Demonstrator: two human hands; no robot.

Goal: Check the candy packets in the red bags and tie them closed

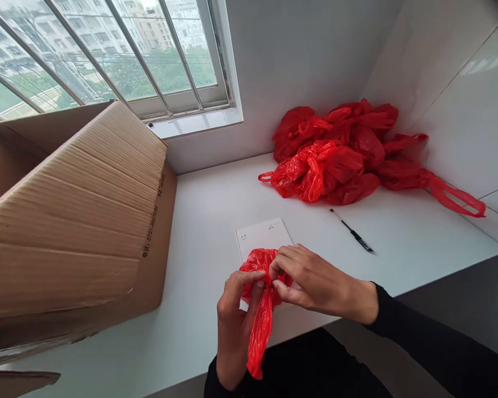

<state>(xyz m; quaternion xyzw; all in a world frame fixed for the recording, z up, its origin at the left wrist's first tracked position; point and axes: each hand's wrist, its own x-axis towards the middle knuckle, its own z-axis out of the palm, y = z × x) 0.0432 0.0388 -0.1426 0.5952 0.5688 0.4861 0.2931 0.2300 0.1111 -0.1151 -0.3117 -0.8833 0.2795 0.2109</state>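
A red plastic bag (260, 330) is held near the front edge of the white table, its bunched part upward and a twisted tail hanging down toward me. My left hand (236, 301) pinches the gathered neck from the left with thumb and forefinger. From the right, my right hand (301, 276) closes its fingertips on the same neck. Whatever the bag contains, if anything, is hidden by the folds. Just behind it lies a white sheet of paper (259, 236) with small handwriting, partly covered by the bag and hands.
An open cardboard box (87, 204) stands on the left of the table (203, 221). Several crumpled red plastic bags (327, 160) are heaped against the back wall and right corner. A black pen (352, 232) lies right of the paper. Behind the box is a barred window (149, 61).
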